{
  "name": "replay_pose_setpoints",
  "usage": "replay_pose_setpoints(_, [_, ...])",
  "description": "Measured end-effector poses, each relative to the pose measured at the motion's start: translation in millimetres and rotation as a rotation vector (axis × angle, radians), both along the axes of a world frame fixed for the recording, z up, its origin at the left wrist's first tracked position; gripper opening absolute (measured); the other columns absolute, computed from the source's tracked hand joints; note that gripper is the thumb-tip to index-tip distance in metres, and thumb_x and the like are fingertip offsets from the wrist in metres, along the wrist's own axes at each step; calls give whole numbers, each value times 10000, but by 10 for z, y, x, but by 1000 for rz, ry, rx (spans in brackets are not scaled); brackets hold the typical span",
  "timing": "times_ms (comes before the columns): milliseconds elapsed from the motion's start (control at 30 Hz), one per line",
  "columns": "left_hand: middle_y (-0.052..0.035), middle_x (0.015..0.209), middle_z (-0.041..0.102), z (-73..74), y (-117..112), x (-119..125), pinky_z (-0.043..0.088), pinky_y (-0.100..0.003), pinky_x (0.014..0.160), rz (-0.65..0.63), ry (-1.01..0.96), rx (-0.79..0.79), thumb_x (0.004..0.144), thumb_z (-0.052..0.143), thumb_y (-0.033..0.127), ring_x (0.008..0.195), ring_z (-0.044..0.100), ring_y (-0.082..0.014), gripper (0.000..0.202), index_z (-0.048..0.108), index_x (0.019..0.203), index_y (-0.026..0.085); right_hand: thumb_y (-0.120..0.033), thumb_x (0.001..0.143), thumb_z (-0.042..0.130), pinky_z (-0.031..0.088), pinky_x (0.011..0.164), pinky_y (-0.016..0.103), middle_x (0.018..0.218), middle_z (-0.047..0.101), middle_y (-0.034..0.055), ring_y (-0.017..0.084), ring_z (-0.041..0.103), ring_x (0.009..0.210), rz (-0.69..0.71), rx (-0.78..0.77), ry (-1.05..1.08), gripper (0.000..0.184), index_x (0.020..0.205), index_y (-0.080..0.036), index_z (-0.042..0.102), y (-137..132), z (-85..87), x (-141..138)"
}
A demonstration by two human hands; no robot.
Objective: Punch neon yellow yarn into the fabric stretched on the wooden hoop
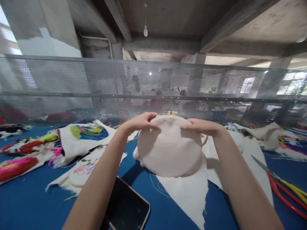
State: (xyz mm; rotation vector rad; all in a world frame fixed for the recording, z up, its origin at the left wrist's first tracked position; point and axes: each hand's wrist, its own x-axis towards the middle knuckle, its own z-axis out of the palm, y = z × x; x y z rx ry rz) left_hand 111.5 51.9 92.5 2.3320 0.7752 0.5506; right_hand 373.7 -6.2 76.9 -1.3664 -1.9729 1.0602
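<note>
Both hands hold a round embroidery hoop [139, 156] with plain white cloth [170, 147] stretched in it. My left hand [145, 122] grips the rim at the upper left, thumb on the cloth and fingers behind. On the upper right, my right hand [198, 125] grips in the same way, its thumb pressing the cloth. The hoop's screw fitting [171, 113] shows at the top, between the hands. The hoop is tilted up toward me. A loose corner of cloth [189, 195] hangs below it onto the blue table. Fingers behind the rim are mostly hidden.
A phone [129, 204] lies under my left forearm. Open scissors [278, 179] with red and yellow handles lie at the right, beside white cloth [251, 159]. Embroidered pieces [88, 132] and coloured yarn [24, 147] cover the left. A perforated metal screen [153, 83] stands behind the table.
</note>
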Motion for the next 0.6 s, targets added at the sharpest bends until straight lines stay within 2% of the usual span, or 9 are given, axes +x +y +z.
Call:
replay_pose_setpoints(67, [16,762,546,-12,11,-36,367,-211,574,-76,-86,-172,675,664,374,693,523,-116,261,510,760,182,-474,737,650,541,739,310,1081,649,67,216,625,934,-26,-79,98,386,1029,-221,628,48,-84,110])
replay_pose_setpoints(133, [26,723,529,-37,35,-65,358,-199,550,-96,-149,-272,681,672,400,653,513,-99,287,493,718,179,-463,724,667,539,771,322,1062,652,71,211,627,928,-16,-116,164,393,1018,-204,639,122,-171,187])
replay_pose_setpoints(233, [13,749,564,-95,105,-104,375,-197,544,-25,-196,-336,696,650,472,659,535,-106,313,559,782,186,-482,762,618,528,785,317,1014,661,67,192,627,904,19,-118,228,390,1020,-191,643,218,-249,224])
replay_pose_setpoints(367, [-28,910,646,-177,237,-169,425,-226,638,142,-160,-265,733,574,552,783,578,-150,414,636,938,197,-489,816,536,503,818,334,1015,651,49,192,602,957,-28,36,174,347,1003,-212,631,277,-237,166])
replay_pose_setpoints(500, [-47,951,664,-215,326,-201,431,-252,692,188,-87,-147,756,542,532,835,579,-175,416,672,941,183,-463,786,562,494,696,333,842,639,32,193,597,792,-171,295,-161,273,798,-196,617,285,-169,43])
replay_pose_setpoints(600, [-49,979,671,-223,304,-144,446,-262,723,170,-159,-245,771,541,450,894,583,-189,320,678,882,182,-430,766,585,493,658,321,825,636,26,188,590,761,-224,377,-236,233,764,-199,611,264,-137,-41])
